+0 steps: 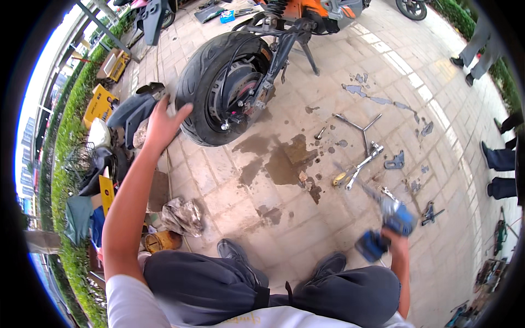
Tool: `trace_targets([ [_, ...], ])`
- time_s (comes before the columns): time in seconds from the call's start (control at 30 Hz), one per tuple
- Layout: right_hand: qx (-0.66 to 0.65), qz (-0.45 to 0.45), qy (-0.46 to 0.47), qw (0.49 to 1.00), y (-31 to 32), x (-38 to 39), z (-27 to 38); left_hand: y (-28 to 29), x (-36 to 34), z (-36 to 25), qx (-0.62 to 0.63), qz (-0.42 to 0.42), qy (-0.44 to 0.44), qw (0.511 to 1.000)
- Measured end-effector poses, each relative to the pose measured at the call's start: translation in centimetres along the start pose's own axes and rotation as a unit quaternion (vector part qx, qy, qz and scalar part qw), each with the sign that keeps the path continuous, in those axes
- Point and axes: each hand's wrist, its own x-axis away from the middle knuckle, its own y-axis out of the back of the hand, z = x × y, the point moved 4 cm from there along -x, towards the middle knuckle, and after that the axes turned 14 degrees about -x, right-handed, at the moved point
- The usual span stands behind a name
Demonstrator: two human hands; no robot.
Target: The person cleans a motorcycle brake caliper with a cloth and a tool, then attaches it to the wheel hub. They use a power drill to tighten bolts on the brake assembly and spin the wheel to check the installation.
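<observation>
My left hand (164, 124) reaches to the side of a scooter's rear wheel, fingers and thumb apart, holding nothing. The thumb lies at the edge of the black tyre (192, 82); whether it presses on it I cannot tell. Just beyond the fingertips is a black plastic fender (132, 112). In my right hand (396, 243) is a blue cordless impact driver (399, 220), held low at the right and slightly blurred; its battery faces my knee. The wheel hub (240, 90) shows a brake disc and an axle nut (225, 126).
On the paving right of the wheel lie a three-way socket wrench (365, 130), a spanner (358, 170), a screwdriver (340, 179) and a brake caliper (394, 160). A wet stain (287, 161) darkens the bricks. A dirty rag (182, 216) lies left of my feet. Bystanders' legs (500, 172) stand right.
</observation>
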Motion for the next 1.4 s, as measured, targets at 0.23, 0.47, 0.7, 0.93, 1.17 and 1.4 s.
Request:
trace_targets([
  [0.23,0.063,-0.179,-0.169,0.967,9.0,13.7,-4.7,0.3,-6.5,-4.8,-0.065,0.030,0.000,0.997],
  [0.47,0.127,-0.259,-0.187,0.939,13.9,13.6,-5.2,-1.2,-4.6,-3.0,-0.034,-0.001,0.008,0.999],
  [0.7,0.342,-0.168,-0.107,0.918,8.6,6.6,5.0,-19.8,9.5,7.7,0.192,0.128,0.138,0.963],
  [0.93,0.501,-0.001,0.024,0.865,-8.0,2.3,12.6,-21.0,14.0,7.7,0.303,0.256,0.161,0.904],
  [1.17,0.631,0.148,-0.080,0.757,-15.8,2.9,8.9,-16.3,11.4,8.8,0.395,0.101,0.127,0.904],
  [1.4,0.583,0.279,-0.195,0.737,-25.8,8.8,12.3,-9.4,8.2,9.5,0.328,0.050,0.081,0.940],
])
